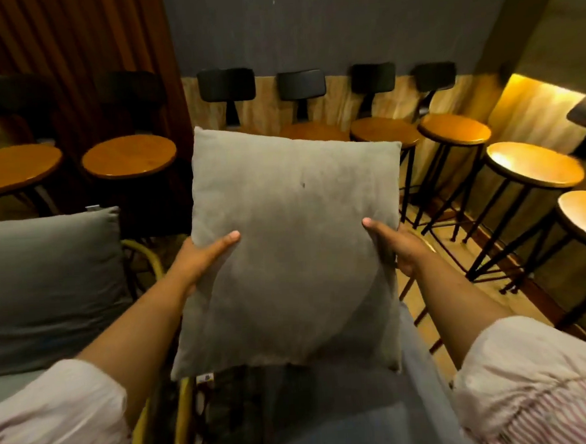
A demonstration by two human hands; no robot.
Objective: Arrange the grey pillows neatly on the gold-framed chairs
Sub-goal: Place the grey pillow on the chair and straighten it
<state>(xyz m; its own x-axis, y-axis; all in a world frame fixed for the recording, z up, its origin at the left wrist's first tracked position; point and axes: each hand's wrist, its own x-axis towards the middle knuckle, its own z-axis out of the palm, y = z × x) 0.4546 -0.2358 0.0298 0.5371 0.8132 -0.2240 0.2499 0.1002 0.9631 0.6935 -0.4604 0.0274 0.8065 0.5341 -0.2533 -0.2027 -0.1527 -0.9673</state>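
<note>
I hold a light grey square pillow upright in front of me, over the grey seat cushion of a gold-framed chair. My left hand grips its left edge and my right hand grips its right edge, thumbs on the front face. A darker grey pillow leans on the neighbouring gold-framed chair at the left. The back of the chair below the held pillow is hidden.
Several round wooden bar stools with black backrests line the far wall and the right side. A dark curtain hangs at the back left. Tiled floor shows at the right between chair and stools.
</note>
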